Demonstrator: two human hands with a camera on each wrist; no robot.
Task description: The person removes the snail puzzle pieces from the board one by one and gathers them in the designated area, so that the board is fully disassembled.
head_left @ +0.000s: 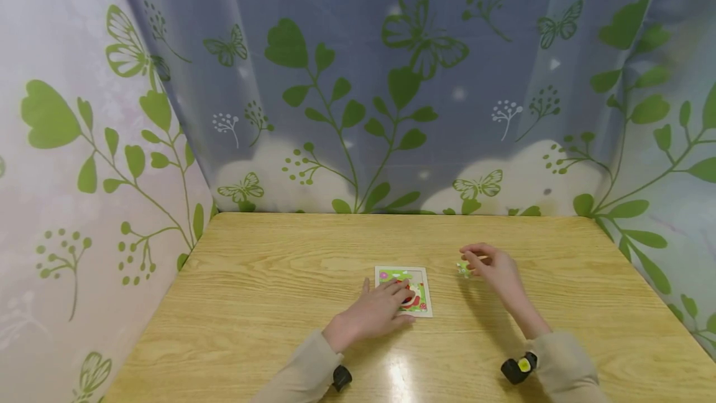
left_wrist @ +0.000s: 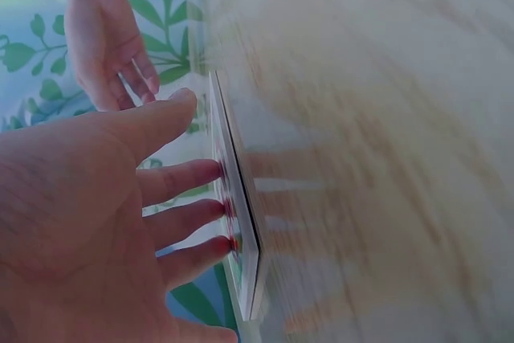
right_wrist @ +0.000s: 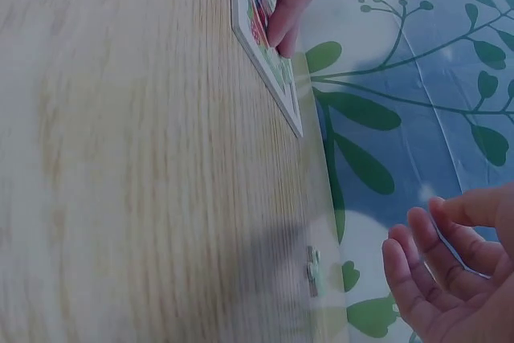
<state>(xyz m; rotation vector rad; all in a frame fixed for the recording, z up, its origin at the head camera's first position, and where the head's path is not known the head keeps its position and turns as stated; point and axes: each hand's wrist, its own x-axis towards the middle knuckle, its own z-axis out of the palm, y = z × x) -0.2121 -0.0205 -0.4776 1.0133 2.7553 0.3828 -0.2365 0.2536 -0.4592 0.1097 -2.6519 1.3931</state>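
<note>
A small square jigsaw puzzle (head_left: 428, 296) with a white frame and a colourful green and red picture lies on the table. The left hand (head_left: 376, 311) rests its outstretched fingertips on the picture and covers part of it. In the left wrist view, the fingers (left_wrist: 189, 176) touch the face of the board. Right of the board, a small green puzzle piece (head_left: 462, 268) lies on the table, also visible as a puzzle piece (right_wrist: 314, 271) in the right wrist view. Above that piece hovers the right hand (head_left: 495, 269), fingers loosely bent, with nothing seen between them.
The wooden table (head_left: 268, 285) has light grain and a glare spot near its front. Curtains (head_left: 358, 79) with green leaves and butterflies hang behind it and at both sides. A black wrist camera (head_left: 517, 369) sits by the right sleeve, another camera (head_left: 341, 378) by the left.
</note>
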